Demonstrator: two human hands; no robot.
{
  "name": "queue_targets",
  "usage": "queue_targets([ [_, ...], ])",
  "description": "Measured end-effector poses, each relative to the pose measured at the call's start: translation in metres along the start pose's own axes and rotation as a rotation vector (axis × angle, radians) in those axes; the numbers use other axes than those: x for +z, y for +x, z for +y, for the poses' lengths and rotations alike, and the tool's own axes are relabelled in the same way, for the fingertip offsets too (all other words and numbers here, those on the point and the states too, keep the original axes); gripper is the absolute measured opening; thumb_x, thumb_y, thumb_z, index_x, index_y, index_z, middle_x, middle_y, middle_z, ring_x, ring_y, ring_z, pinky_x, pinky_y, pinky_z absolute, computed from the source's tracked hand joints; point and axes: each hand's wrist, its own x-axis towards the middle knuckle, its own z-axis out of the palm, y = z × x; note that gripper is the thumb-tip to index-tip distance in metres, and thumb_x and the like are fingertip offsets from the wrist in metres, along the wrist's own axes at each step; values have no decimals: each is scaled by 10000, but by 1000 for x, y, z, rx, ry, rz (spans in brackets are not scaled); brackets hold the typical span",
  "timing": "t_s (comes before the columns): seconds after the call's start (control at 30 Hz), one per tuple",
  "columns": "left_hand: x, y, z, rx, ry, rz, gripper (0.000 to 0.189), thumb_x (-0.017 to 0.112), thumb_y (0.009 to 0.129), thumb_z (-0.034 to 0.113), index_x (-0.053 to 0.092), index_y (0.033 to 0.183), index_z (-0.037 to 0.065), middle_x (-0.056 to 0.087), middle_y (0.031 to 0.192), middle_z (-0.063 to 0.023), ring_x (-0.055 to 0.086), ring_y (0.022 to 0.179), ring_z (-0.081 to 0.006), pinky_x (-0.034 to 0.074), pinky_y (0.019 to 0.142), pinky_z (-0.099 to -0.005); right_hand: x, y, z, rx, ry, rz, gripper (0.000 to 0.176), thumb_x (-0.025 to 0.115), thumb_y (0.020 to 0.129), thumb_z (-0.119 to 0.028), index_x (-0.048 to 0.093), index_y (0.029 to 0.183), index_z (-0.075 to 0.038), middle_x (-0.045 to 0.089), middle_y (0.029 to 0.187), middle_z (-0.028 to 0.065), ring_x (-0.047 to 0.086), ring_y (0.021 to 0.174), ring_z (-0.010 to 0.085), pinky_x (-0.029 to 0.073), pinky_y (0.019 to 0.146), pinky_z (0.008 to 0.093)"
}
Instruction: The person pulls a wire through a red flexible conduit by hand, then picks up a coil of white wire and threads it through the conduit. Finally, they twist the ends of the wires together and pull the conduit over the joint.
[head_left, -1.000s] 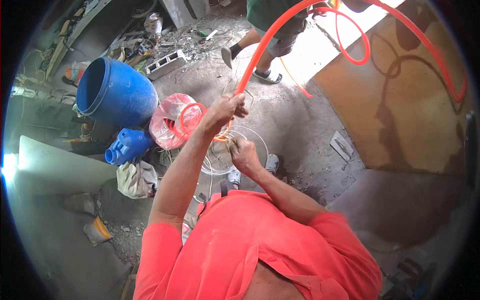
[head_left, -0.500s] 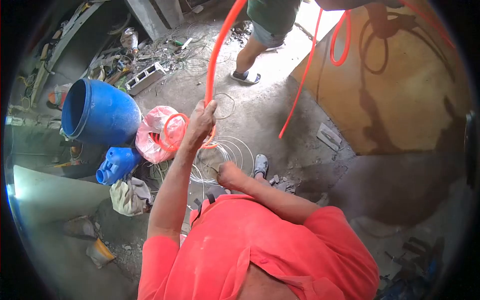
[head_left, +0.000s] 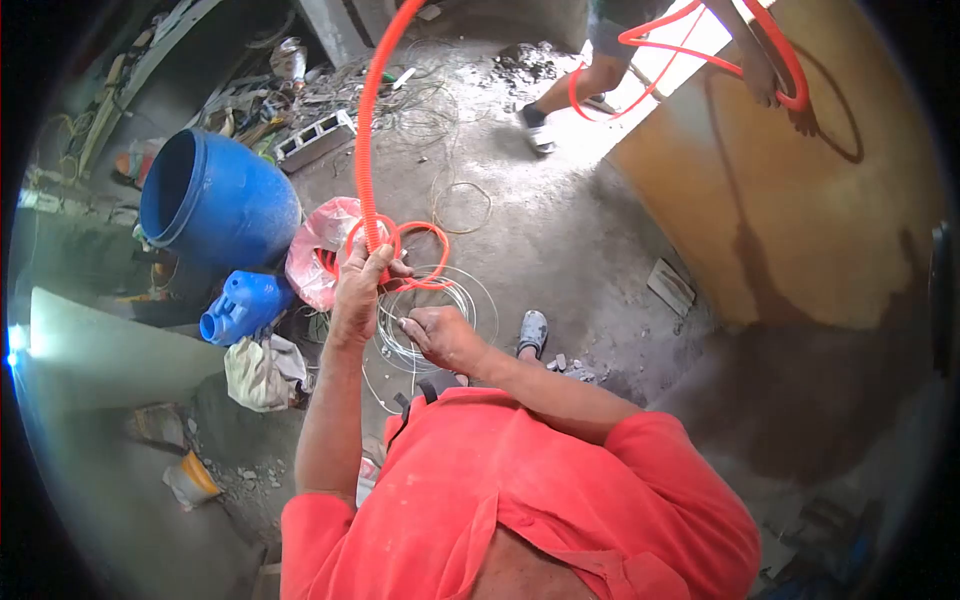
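My left hand (head_left: 358, 285) grips an orange corrugated conduit (head_left: 368, 130) that runs up and away toward the top of the view. Its lower end curls into an orange loop (head_left: 425, 255) beside that hand. My right hand (head_left: 435, 335) is closed around a thin white wire, just below and to the right of my left hand. That wire belongs to a coil of white wire (head_left: 470, 300) lying on the concrete floor under both hands. Far off, another person's hand (head_left: 762, 75) holds more orange conduit loops (head_left: 790, 60).
A blue barrel (head_left: 215, 205) lies on its side at left, with a blue plastic jug (head_left: 245, 305) and a pink bag (head_left: 320, 250) beside it. Debris and a concrete block (head_left: 315, 140) litter the far floor. A brown board (head_left: 800, 200) covers the right. A trowel (head_left: 672, 287) lies near it.
My left hand slid lower along the orange conduit and nearer my right hand, which came up again to meet it. The other person stepped farther away, carrying the conduit loops.
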Motion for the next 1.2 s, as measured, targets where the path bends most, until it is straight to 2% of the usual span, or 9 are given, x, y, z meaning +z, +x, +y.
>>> queue_targets([
  [0.37,2,-4,24,-49,-392,61,222,548,1000,321,569,989,100,522,658,43,393,442,-33,338,410,-196,1,0,-2,119,30,-288,289,563,960,-272,634,912,4,643,899,212,631,851,377,506,773,425],
  [0.5,9,2,9,91,149,102,226,553,989,289,592,944,70,448,620,55,358,493,-30,288,460,-209,-33,-4,14,28,22,-241,594,603,937,-452,565,1282,31,619,1162,192,589,1105,340,465,939,414],
  [0.57,22,-11,-4,71,265,107,250,565,981,297,597,932,55,424,616,57,369,532,-39,305,487,-232,-64,5,17,196,580,-130,643,612,946,-409,472,1366,58,619,1109,142,590,1070,248,475,929,370],
  [0.7,48,-25,-51,-27,300,-22,273,541,1000,360,590,1047,96,456,680,83,396,572,-23,308,504,-219,-85,40,14,1,696,-124,514,583,973,-351,513,1293,44,626,998,99,596,943,172,486,862,317],
  [0.77,59,-43,-53,-142,144,-88,297,558,994,379,599,1096,102,529,761,53,483,655,-59,400,585,-237,-81,54,7,432,909,39,342,547,992,-332,561,1096,-7,615,843,60,590,763,146,498,748,295],
  [0.8,64,-51,-61,-135,39,-99,303,558,996,365,611,1099,85,566,794,30,518,701,-79,435,646,-253,-75,60,-5,373,1175,157,330,536,988,-441,516,897,-124,496,698,-26,483,568,101,461,547,303],
  [0.97,52,-107,-137,-45,100,-207,347,573,989,357,650,1073,30,647,889,-38,586,831,-128,482,813,-303,-117,84,-38,437,1590,89,360,471,1008,-481,486,863,-153,406,628,-53,413,521,82,389,502,269],
  [1.1,30,-147,-132,-147,-146,19,292,560,998,276,676,1046,13,641,854,-33,574,761,-109,476,733,-276,-111,106,-26,455,1665,159,388,428,1011,-521,480,861,-166,389,623,-54,383,497,80,352,478,256],
  [1.2,-6,-150,-102,-116,399,191,234,567,981,226,713,1054,59,690,750,-32,625,644,-172,504,642,-317,-77,106,-12,491,1658,162,378,433,1011,-509,463,843,-172,382,621,-54,367,486,79,345,467,258],
])
